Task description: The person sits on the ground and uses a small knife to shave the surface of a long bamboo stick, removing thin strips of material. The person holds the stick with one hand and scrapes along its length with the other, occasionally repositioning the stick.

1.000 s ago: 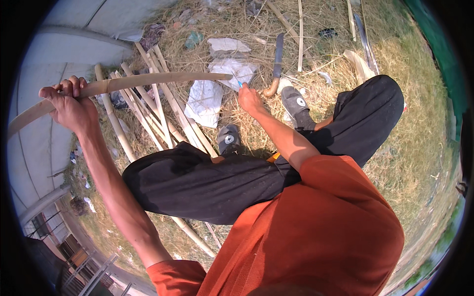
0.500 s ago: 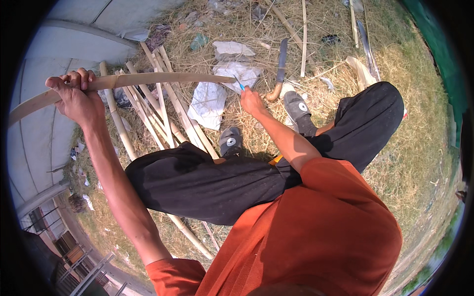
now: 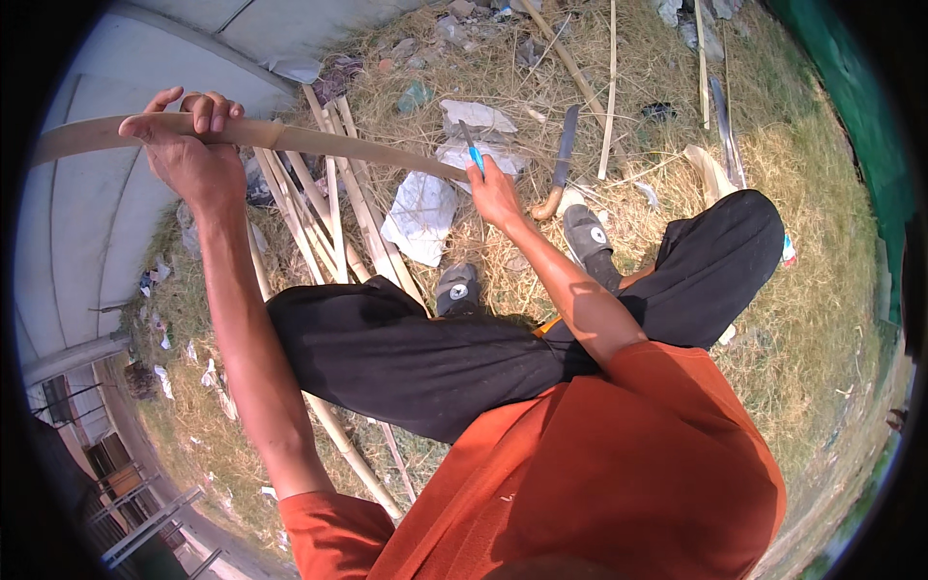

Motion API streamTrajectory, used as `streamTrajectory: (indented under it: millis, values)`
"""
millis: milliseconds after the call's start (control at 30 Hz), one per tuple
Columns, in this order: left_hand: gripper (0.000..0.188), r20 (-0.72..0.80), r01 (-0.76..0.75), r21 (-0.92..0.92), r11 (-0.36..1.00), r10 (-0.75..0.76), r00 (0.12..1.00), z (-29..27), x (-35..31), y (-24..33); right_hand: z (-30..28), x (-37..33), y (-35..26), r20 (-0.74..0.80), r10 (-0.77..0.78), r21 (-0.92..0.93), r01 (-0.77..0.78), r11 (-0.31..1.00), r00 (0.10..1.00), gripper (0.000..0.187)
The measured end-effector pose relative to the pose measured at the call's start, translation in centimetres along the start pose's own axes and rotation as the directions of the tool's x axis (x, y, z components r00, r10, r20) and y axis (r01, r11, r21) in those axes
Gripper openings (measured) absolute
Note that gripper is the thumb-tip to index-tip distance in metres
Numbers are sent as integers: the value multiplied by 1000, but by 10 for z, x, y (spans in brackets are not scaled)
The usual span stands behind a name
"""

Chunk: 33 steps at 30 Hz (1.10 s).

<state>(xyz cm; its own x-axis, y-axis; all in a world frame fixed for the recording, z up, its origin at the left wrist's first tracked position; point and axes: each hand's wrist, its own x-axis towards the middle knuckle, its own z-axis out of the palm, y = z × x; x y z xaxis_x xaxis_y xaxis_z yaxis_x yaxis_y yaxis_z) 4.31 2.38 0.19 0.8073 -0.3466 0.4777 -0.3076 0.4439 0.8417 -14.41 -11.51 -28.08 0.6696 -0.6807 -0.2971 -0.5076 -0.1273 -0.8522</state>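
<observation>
Left hand (image 3: 188,145): grip closed about the strip (image 3: 353,147), thumb along the near edge, fingertips over the far one. Strip is long, flat, pale tan, smooth-faced, with a raised node just right of that hand; it spans the air between both hands, above the ground. Right hand (image 3: 496,193): grip closed on the knife (image 3: 473,147), blue handle, slim grey blade pointing away from the body. Strip's far end meets this hand; whether the fingers also pinch it cannot be made out.

Ground: dry, straw-like grass (image 3: 807,232). On it, straight pale poles (image 3: 377,227), an angular white slab (image 3: 421,215), and a machete (image 3: 565,153) with dark blade and curved brown wooden handle.
</observation>
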Motion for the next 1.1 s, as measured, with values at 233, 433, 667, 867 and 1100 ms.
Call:
streamTrajectory:
  millis: [233,433,667,867,1100]
  values:
    - [63,169,-90,-5,996,90,982,34,0,1,-41,-50,-122,-27,-417,287,407,867,908,33]
    - [65,206,-134,3,991,131,970,45,-7,4,-75,-115,-190,20,-532,241,512,824,846,30]
    - [69,181,-56,-32,998,61,982,54,-20,7,-46,-110,-164,-93,-593,25,597,802,800,23]
    - [65,99,-64,-35,997,67,993,51,-15,10,-10,-50,-5,257,54,-464,74,883,965,30]
    - [66,164,-76,-30,997,80,983,63,-27,11,-61,-99,-85,145,-53,1,53,999,988,34]
